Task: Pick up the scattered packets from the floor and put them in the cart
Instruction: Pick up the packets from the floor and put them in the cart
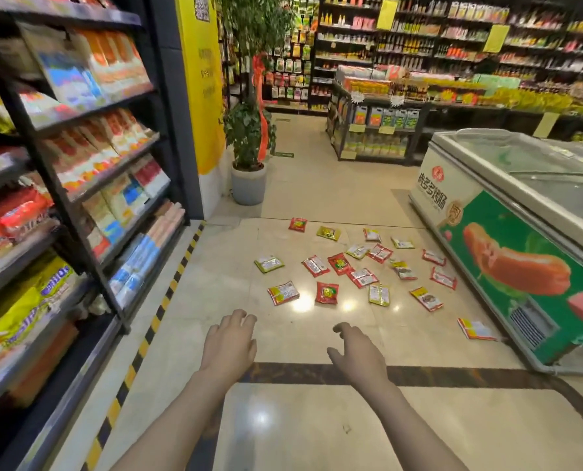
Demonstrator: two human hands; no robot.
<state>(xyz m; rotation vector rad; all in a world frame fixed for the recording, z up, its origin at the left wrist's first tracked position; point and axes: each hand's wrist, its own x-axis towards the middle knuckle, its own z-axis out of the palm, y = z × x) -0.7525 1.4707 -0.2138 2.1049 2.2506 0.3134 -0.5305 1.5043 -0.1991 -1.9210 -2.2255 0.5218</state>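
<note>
Some twenty packets point(358, 266) strewn flat over the glossy floor point(283, 419) of a shop aisle, from 12 to 2 o'clock ahead of two outstretched hands, left hand point(229, 345) and right hand point(356, 351), both empty with fingers loosely spread, well short of the nearest red packet point(327, 293) and its neighbour point(283, 293) at 12 o'clock. Best begun, by the look of it, with those two closest, pinched at a raised edge since thin sachets lie flush on polished tile, then gathered several to a fist, working outward to the stray point(475, 329) at 2 o'clock beside the freezer point(521, 260). No cart in view, so its place cannot be told.
</note>
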